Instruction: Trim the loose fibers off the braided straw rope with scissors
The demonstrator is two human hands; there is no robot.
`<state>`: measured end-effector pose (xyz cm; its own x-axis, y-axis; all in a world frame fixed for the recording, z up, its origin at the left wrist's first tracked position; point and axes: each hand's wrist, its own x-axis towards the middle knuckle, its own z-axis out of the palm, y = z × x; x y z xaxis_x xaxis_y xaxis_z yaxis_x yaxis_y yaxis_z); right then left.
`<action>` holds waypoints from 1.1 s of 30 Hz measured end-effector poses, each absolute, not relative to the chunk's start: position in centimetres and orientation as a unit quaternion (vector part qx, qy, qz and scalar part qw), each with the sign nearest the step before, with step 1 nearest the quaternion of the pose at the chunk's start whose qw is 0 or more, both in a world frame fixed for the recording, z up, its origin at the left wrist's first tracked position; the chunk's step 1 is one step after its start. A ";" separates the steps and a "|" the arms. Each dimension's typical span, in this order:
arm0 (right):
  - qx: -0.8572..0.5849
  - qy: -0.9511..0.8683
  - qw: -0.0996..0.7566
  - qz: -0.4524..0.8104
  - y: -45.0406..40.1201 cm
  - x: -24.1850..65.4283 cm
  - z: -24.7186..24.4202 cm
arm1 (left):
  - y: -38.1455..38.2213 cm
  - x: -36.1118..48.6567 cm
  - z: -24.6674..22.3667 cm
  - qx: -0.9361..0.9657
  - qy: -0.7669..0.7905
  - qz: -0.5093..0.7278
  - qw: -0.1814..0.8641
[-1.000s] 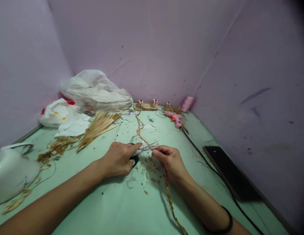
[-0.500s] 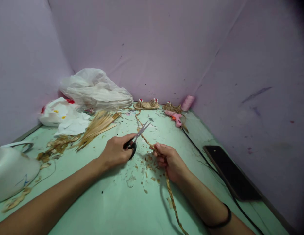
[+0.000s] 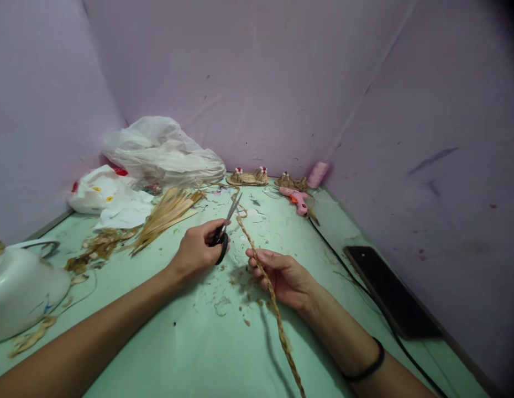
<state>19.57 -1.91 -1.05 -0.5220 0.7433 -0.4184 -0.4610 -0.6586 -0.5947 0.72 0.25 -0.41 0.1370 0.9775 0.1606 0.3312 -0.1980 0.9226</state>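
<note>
Spreading wide below the lilac walls (image 3: 257, 83), the pale green tabletop (image 3: 190, 342) carries everything I can see here. A big crumpled translucent white plastic bag (image 3: 161, 152) slumps at the back left, and a rounded, glossy white object (image 3: 27, 293), cut off by the view, sits at the near left. Over on the right lies a flat black phone (image 3: 392, 293), a black cable (image 3: 348, 260) passing beside it.

The left hand (image 3: 197, 246) is curled closed round the black handles of a pair of slim metal-bladed scissors, the blades almost together and pointing away. The right hand (image 3: 282, 276) is loosely curled, thumb and fingers nearly together, lightly holding a long tan braided cord (image 3: 277, 312). That cord runs from the back of the table, past the tips of the scissors (image 3: 233, 207), through the fingers and down towards the near edge.

Beyond sit a pink glue gun (image 3: 295, 200) and a pink spool of thread (image 3: 318, 174); tiny tan scraps (image 3: 246, 322) dot the surface between and below the hands.
</note>
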 end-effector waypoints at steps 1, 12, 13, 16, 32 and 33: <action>-0.341 -0.223 0.360 0.839 -1.9 19.6 -1.1 | 0.2 0.5 -0.6 0.679 0.507 0.406 0.342; -0.407 -0.284 0.411 0.765 -2.2 19.3 -1.0 | -0.3 0.2 -0.9 0.786 0.483 0.349 0.164; -0.415 -0.284 0.422 0.754 -2.2 19.3 -0.9 | -0.4 0.1 -1.0 0.794 0.476 0.348 0.150; -0.428 -0.291 0.469 0.716 -2.1 19.3 -0.8 | -0.5 -0.2 -1.2 0.826 0.449 0.326 0.101; -0.405 -0.347 0.458 0.711 -2.3 19.2 -0.5 | -0.7 -0.2 -1.1 0.895 0.408 0.181 -0.012; -0.409 -0.351 0.454 0.709 -2.3 19.2 -0.4 | -0.7 -0.1 -1.1 0.896 0.407 0.179 -0.015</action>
<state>19.17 -2.33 -0.42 -0.2520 0.9316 -0.2620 -0.3574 -0.3412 -0.8694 -0.13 -0.66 -1.10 0.6043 0.7236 0.3334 0.7344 -0.6682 0.1192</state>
